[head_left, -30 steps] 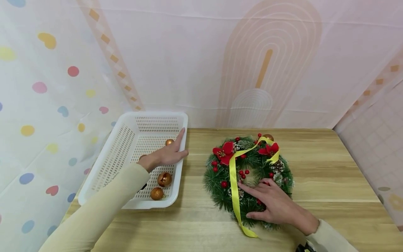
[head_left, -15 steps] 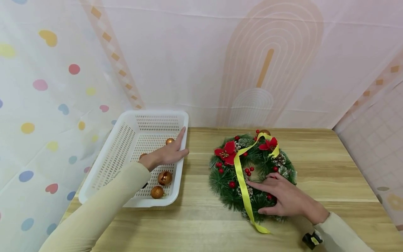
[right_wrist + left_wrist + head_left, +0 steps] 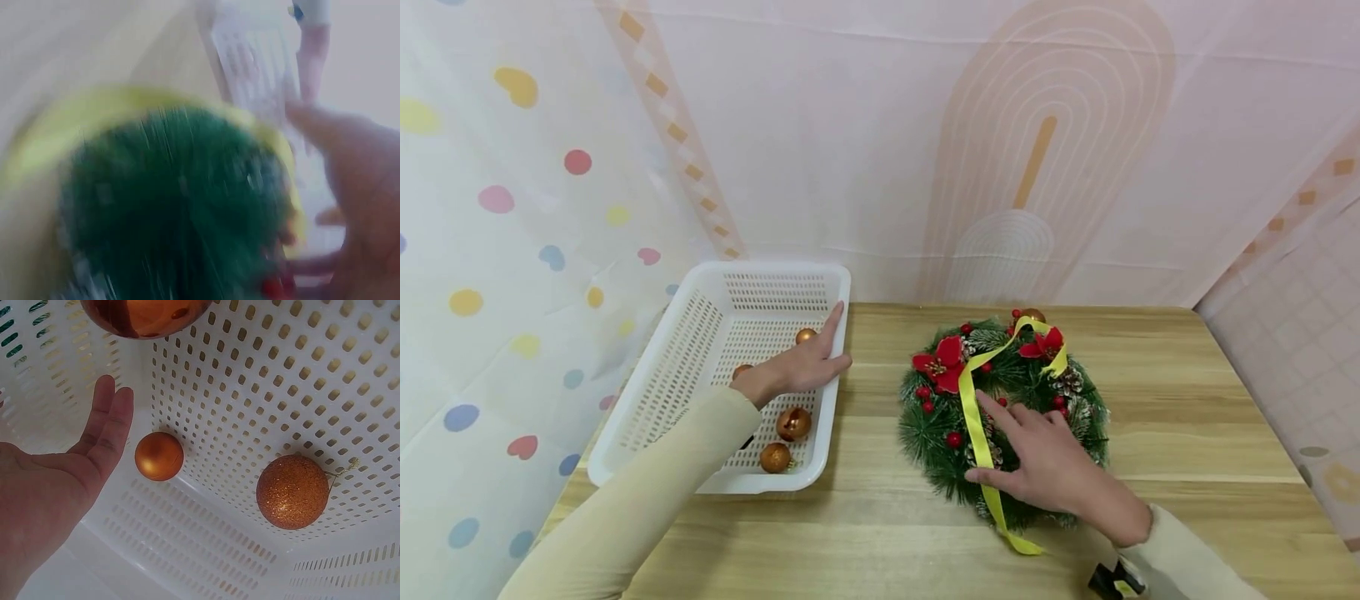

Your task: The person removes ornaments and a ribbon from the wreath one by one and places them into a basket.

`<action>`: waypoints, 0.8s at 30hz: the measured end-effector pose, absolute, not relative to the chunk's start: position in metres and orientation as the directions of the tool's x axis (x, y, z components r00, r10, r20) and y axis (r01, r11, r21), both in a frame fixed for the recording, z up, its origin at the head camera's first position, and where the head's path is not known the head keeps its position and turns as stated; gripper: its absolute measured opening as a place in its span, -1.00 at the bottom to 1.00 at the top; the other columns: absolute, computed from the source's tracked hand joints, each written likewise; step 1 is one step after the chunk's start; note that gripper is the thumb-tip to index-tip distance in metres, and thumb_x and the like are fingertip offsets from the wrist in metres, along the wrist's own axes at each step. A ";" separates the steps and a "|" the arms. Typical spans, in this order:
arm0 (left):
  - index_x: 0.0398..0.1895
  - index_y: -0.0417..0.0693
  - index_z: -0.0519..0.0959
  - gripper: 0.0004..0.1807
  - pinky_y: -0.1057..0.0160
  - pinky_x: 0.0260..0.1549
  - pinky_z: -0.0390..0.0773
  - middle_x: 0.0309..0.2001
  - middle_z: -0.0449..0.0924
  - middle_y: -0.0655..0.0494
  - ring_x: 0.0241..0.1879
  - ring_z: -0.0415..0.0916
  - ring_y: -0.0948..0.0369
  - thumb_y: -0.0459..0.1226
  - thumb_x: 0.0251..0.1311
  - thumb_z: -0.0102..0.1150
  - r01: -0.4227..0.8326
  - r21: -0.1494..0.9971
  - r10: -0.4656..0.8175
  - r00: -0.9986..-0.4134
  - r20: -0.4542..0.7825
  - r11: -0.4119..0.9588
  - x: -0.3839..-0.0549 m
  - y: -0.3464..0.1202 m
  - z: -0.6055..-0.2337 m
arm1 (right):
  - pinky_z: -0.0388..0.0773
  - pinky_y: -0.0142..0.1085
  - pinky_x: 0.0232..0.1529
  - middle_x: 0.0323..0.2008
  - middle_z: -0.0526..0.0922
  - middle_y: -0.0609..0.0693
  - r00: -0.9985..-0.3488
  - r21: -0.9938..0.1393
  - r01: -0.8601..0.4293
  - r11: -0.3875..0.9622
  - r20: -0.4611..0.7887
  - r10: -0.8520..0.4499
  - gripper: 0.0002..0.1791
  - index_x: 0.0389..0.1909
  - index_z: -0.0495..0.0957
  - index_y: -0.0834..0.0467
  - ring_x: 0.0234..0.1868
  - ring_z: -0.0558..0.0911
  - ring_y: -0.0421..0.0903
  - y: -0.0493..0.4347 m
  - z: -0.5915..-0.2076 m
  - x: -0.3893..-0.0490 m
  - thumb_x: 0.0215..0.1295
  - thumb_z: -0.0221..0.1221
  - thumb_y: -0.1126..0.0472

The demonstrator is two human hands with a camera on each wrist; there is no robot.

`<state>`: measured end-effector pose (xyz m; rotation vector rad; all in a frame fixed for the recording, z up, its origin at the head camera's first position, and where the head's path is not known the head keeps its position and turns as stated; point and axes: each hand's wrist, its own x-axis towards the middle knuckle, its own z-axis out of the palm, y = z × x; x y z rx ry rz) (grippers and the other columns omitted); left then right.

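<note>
A green wreath (image 3: 928, 429) with red flowers, berries and pinecones lies on the wooden table. Across it runs a loose yellow ribbon (image 3: 976, 425), its lower end trailing onto the tabletop. My right hand (image 3: 1045, 454) is over the wreath's lower right, index finger pointing toward the ribbon and thumb overlapping it; the right wrist view is blurred. On the right rim of a white perforated basket (image 3: 643, 375) rests my left hand (image 3: 801, 367), with its thumb outside and straight fingers along the inner wall. Inside the basket are a glittery copper ball (image 3: 292, 491), a matte one (image 3: 159, 456) and a shiny one (image 3: 147, 315).
A patterned cloth backdrop (image 3: 865, 167) stands right behind the table (image 3: 1172, 417). One copper ball (image 3: 1033, 315) sits at the wreath's far edge. A black wrist device (image 3: 1116, 581) is on the right forearm, near the table's front.
The wreath and ribbon have shifted slightly right. My right hand first moved right with them, then back left over the ribbon. My left hand has stayed on the basket rim.
</note>
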<state>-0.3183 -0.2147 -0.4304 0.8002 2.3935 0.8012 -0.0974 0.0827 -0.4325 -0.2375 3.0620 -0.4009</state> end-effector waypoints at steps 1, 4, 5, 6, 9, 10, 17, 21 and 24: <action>0.50 0.27 -0.68 -0.05 -0.07 0.48 -0.17 0.58 -0.44 -0.08 0.55 -0.23 -0.03 -0.03 0.43 -0.19 0.372 0.659 0.658 -0.709 -0.254 0.654 -0.318 -0.215 -0.431 | 0.28 0.33 0.15 0.25 0.47 0.26 -0.989 -0.282 -0.106 0.954 -0.066 -0.129 0.09 0.57 0.02 -0.08 0.20 0.53 0.23 0.077 -0.433 -0.097 0.12 0.09 -0.54; 0.50 0.26 -0.67 -0.06 -0.07 0.48 -0.15 0.59 -0.44 -0.07 0.55 -0.21 -0.02 -0.04 0.44 -0.19 0.371 0.662 0.658 -0.711 -0.249 0.652 -0.319 -0.214 -0.431 | 0.24 0.36 0.17 0.34 0.36 0.33 -0.988 -0.314 -0.021 0.949 -0.140 -0.069 0.09 0.58 -0.07 -0.15 0.31 0.42 0.27 0.063 -0.439 -0.099 0.13 0.08 -0.54; 0.51 0.26 -0.66 -0.06 -0.06 0.48 -0.15 0.59 -0.45 -0.06 0.55 -0.21 -0.01 -0.04 0.44 -0.19 0.370 0.662 0.657 -0.711 -0.248 0.651 -0.319 -0.214 -0.431 | 0.25 0.34 0.16 0.35 0.33 0.35 -0.989 -0.317 -0.007 0.948 -0.141 -0.054 0.08 0.59 -0.08 -0.15 0.31 0.41 0.28 0.059 -0.441 -0.100 0.15 0.08 -0.53; 0.51 0.26 -0.66 -0.06 -0.06 0.48 -0.15 0.59 -0.44 -0.06 0.55 -0.21 -0.01 -0.04 0.44 -0.19 0.369 0.662 0.656 -0.712 -0.249 0.652 -0.319 -0.214 -0.431 | 0.26 0.34 0.15 0.36 0.32 0.36 -0.990 -0.318 0.008 0.948 -0.135 -0.037 0.07 0.59 -0.09 -0.16 0.31 0.40 0.30 0.056 -0.444 -0.101 0.17 0.08 -0.52; 0.51 0.27 -0.66 -0.06 -0.06 0.48 -0.15 0.59 -0.44 -0.06 0.55 -0.20 0.00 -0.04 0.43 -0.19 0.365 0.663 0.655 -0.711 -0.254 0.653 -0.318 -0.213 -0.431 | 0.33 0.31 0.09 0.33 0.35 0.37 -0.997 -0.290 0.022 0.957 -0.078 -0.001 0.04 0.59 -0.11 -0.14 0.25 0.44 0.32 0.047 -0.451 -0.104 0.23 0.04 -0.49; 0.51 0.27 -0.66 -0.06 -0.05 0.48 -0.15 0.59 -0.45 -0.05 0.55 -0.20 0.01 -0.03 0.43 -0.19 0.365 0.663 0.655 -0.711 -0.255 0.654 -0.318 -0.213 -0.432 | 0.36 0.30 0.06 0.30 0.38 0.36 -0.999 -0.279 0.023 0.960 -0.054 0.008 0.02 0.59 -0.11 -0.13 0.21 0.47 0.32 0.045 -0.454 -0.105 0.25 0.03 -0.48; 0.51 0.28 -0.65 -0.05 -0.06 0.48 -0.13 0.58 -0.40 -0.10 0.54 -0.13 -0.03 -0.02 0.42 -0.18 0.361 0.663 0.651 -0.714 -0.256 0.656 -0.317 -0.213 -0.431 | 0.49 0.13 -0.14 0.11 0.56 0.29 -0.998 -0.203 0.035 0.979 0.045 0.044 -0.11 0.58 -0.05 -0.14 0.00 0.57 0.24 0.041 -0.466 -0.111 0.36 -0.06 -0.43; 0.51 0.29 -0.66 -0.05 -0.06 0.48 -0.14 0.58 -0.40 -0.10 0.54 -0.14 -0.05 -0.02 0.42 -0.18 0.363 0.659 0.651 -0.714 -0.257 0.658 -0.317 -0.212 -0.431 | 0.51 0.16 -0.05 0.18 0.52 0.29 -0.999 -0.206 0.002 0.979 0.052 0.013 -0.20 0.57 -0.01 -0.17 0.09 0.56 0.25 0.044 -0.470 -0.112 0.41 -0.10 -0.38; 0.50 0.30 -0.68 -0.05 -0.07 0.48 -0.16 0.58 -0.42 -0.09 0.54 -0.18 -0.06 -0.02 0.42 -0.18 0.364 0.659 0.651 -0.714 -0.257 0.659 -0.317 -0.213 -0.431 | 0.51 0.10 -0.06 0.15 0.55 0.24 -0.995 -0.187 -0.052 0.981 0.092 -0.035 -0.25 0.56 0.04 -0.18 0.07 0.56 0.22 0.047 -0.474 -0.110 0.44 -0.08 -0.33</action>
